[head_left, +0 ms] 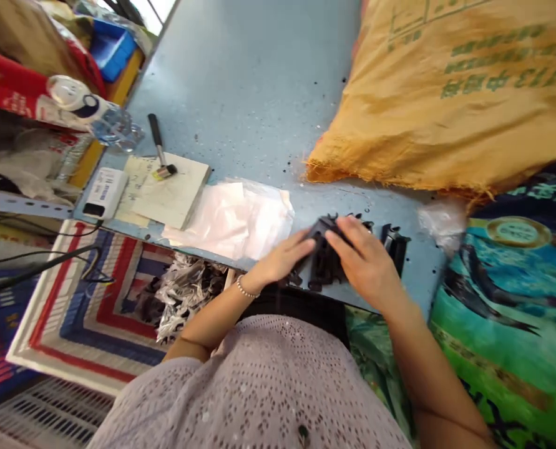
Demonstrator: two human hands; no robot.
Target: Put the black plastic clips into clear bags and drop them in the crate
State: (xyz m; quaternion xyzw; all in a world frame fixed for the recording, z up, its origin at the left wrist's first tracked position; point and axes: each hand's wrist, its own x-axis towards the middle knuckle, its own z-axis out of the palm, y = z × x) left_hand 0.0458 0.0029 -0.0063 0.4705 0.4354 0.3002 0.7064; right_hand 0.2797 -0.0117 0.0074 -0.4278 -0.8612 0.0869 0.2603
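Note:
Several narrow black parts, plastic by the look of them, lie side by side in a cluster (323, 259) at the near edge of the blue-grey table (259, 81). My left hand (287, 255), a beaded bracelet on its wrist, grips the cluster from the left with thumb and fingers. From the right, my right hand (364, 259) closes its fingers on the same parts and hides some of them. Just beyond the right hand lie more black parts (394, 246). A stack of clear plastic bags (244, 218) rests to the left of my hands.
A hammer (160, 149) lies on a paper pad (175, 193), near a white box-shaped device (107, 193). An orange woven sack (446, 106) covers the table's right side. Below the left edge stands a striped basket (67, 312) with silvery packets (188, 293). A green-blue sack (516, 299) stands at right.

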